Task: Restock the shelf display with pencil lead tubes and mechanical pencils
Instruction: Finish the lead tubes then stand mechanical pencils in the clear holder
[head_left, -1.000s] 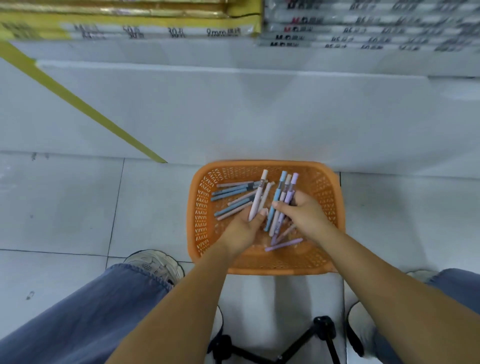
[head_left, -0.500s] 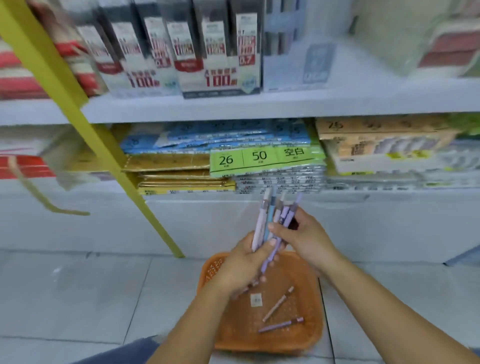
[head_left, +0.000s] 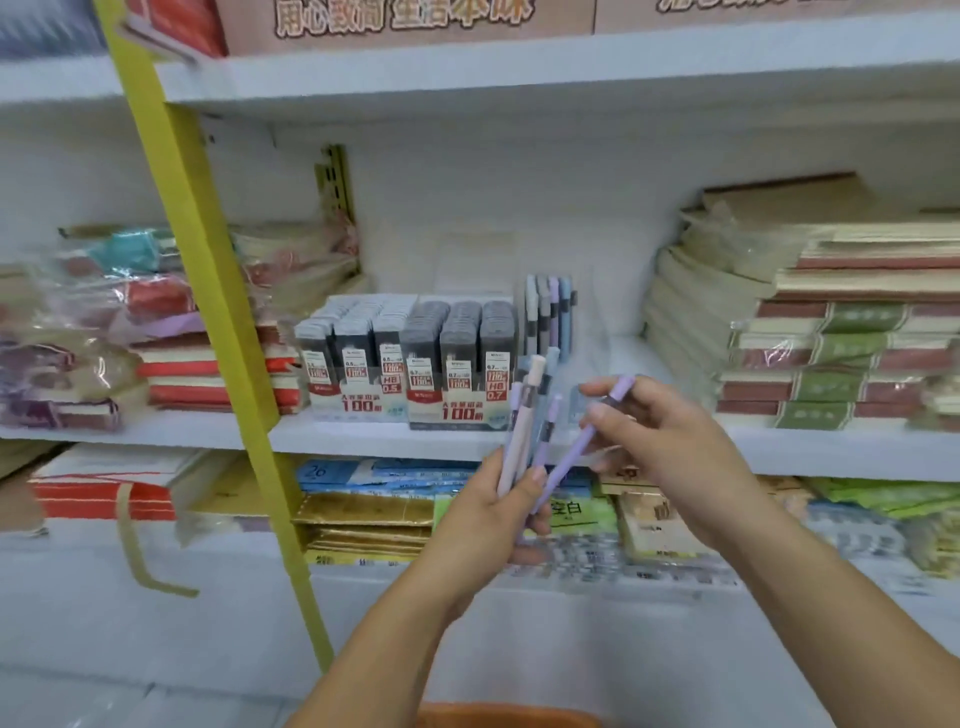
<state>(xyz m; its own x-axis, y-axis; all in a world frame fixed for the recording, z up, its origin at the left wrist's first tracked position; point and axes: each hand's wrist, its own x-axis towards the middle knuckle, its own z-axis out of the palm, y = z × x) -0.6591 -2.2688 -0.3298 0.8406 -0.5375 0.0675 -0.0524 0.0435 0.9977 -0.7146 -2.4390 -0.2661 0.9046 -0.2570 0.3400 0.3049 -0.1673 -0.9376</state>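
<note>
A: Leads stocked?
B: Seemingly; the dark boxed lead tubes (head_left: 410, 358) fill centre frame. The left hand (head_left: 493, 519) grips several pastel plastic mechanical pencils (head_left: 524, 415); the right hand (head_left: 670, 441) pinches one lilac pencil (head_left: 566, 465), below the part-filled clear holder (head_left: 550, 312).

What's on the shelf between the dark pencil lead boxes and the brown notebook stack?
Head view: a clear plastic holder with pastel mechanical pencils standing upright, then bare white shelf.

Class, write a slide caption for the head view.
Left hand grips a bundle of mechanical pencils; right hand pinches a purple pencil, facing the shelved lead tubes.
</note>
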